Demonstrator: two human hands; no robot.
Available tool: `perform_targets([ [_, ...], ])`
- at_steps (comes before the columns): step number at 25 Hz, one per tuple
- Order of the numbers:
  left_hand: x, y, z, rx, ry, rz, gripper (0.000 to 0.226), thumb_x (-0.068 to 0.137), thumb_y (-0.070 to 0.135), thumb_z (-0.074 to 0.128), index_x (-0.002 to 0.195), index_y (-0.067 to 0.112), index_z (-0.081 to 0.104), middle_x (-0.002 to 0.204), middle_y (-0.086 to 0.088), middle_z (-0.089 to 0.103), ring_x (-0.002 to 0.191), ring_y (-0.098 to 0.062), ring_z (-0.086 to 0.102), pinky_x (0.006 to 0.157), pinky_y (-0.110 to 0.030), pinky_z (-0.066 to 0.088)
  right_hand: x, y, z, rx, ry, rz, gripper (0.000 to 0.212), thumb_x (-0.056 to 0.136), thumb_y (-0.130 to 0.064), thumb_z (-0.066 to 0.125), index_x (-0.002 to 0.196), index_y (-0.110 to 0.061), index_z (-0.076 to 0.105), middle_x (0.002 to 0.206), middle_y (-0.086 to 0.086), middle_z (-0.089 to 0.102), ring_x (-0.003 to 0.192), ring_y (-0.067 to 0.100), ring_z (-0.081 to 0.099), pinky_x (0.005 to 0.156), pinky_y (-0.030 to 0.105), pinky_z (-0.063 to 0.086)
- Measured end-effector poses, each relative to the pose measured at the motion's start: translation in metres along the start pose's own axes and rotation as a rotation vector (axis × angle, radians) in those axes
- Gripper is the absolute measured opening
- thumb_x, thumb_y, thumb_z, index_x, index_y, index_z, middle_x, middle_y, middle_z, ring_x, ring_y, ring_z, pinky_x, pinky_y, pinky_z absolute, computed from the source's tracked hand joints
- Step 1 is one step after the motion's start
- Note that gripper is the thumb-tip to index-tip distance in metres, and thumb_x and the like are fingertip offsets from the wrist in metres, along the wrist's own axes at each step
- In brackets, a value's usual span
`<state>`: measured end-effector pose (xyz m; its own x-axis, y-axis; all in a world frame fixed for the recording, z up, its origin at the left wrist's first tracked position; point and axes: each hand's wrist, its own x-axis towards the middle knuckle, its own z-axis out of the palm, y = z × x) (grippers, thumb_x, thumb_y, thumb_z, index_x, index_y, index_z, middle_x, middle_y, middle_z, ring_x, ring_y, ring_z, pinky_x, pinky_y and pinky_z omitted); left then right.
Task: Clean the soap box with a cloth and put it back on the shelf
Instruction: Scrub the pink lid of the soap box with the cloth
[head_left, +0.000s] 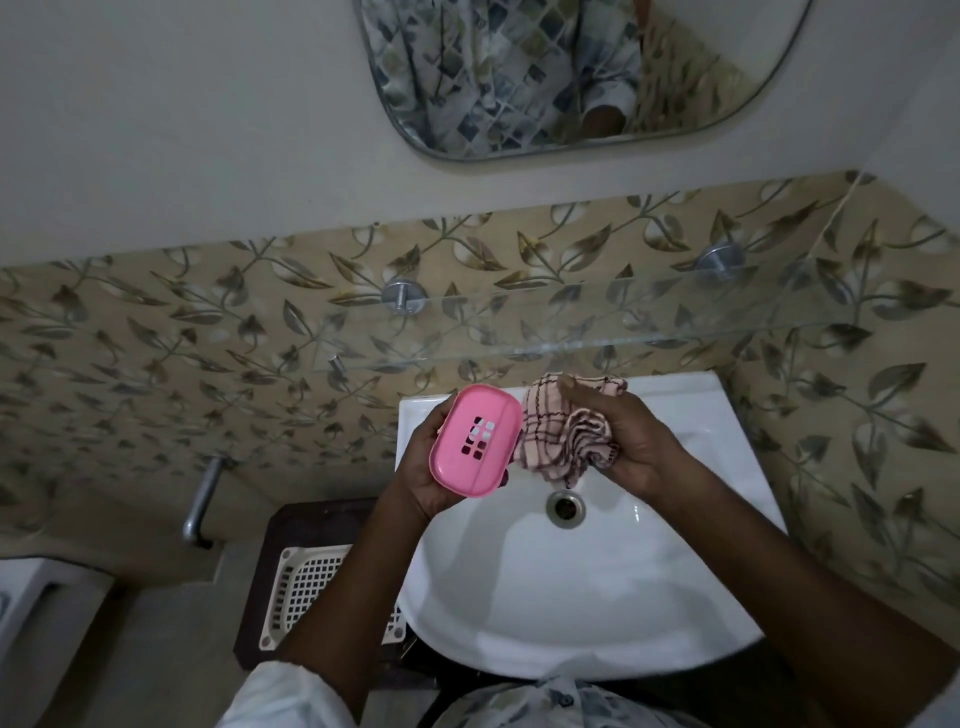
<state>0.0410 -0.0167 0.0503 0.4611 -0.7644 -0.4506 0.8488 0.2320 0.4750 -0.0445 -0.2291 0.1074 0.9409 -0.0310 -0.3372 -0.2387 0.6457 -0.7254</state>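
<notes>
A pink plastic soap box (475, 440) with a grid of small drain holes is held over the white sink's back edge by my left hand (423, 467), fingers wrapped around its left and lower sides. Its flat holed face is tilted toward me. My right hand (631, 441) grips a bunched pink checked cloth (563, 436) right beside the box; the cloth's edge touches the box's right rim. A clear glass shelf (623, 332) on round metal wall mounts runs along the tiled wall just above both hands, with nothing standing on it.
The white sink (571, 587) with its metal drain (565, 506) lies under my hands. A cream lattice basket (306, 587) sits on a dark stand at lower left. A metal pipe (200, 512) sticks out from the leaf-patterned tile wall. A mirror (571, 78) hangs above.
</notes>
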Motion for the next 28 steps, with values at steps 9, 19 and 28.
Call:
perform_targets([
  [9, 0.003, 0.003, 0.025, -0.021, 0.118, -0.192, 0.032, 0.081, 0.034, 0.067, 0.094, 0.005, 0.072, 0.087, -0.012, 0.070, 0.084, -0.028, 0.066, 0.083, -0.039, 0.052, 0.008, 0.029, 0.029, -1.723, -0.583, -1.395, 0.019, 0.090, -0.009, 0.056, 0.098, -0.012, 0.074, 0.102, 0.006, 0.069, 0.102, 0.025, 0.059, 0.106, 0.051, 0.037],
  [19, -0.008, -0.005, 0.039, 0.015, 0.231, -0.297, 0.044, 0.080, 0.038, 0.065, 0.102, 0.000, 0.071, 0.100, -0.023, 0.068, 0.094, -0.039, 0.059, 0.080, -0.047, 0.056, 0.012, 0.053, 0.016, -1.533, 0.058, -1.175, 0.025, 0.082, -0.008, 0.070, 0.107, -0.011, 0.067, 0.104, 0.008, 0.063, 0.094, 0.026, 0.059, 0.081, 0.042, 0.047],
  [28, -0.005, -0.011, 0.043, 0.043, 0.209, -0.311, 0.041, 0.094, 0.038, 0.053, 0.094, 0.001, 0.072, 0.091, -0.017, 0.069, 0.082, -0.031, 0.067, 0.077, -0.040, 0.057, -0.009, 0.051, 0.000, -1.672, -0.364, -1.172, 0.032, 0.089, -0.017, 0.053, 0.116, -0.011, 0.071, 0.125, 0.020, 0.060, 0.117, 0.030, 0.053, 0.105, 0.056, 0.037],
])
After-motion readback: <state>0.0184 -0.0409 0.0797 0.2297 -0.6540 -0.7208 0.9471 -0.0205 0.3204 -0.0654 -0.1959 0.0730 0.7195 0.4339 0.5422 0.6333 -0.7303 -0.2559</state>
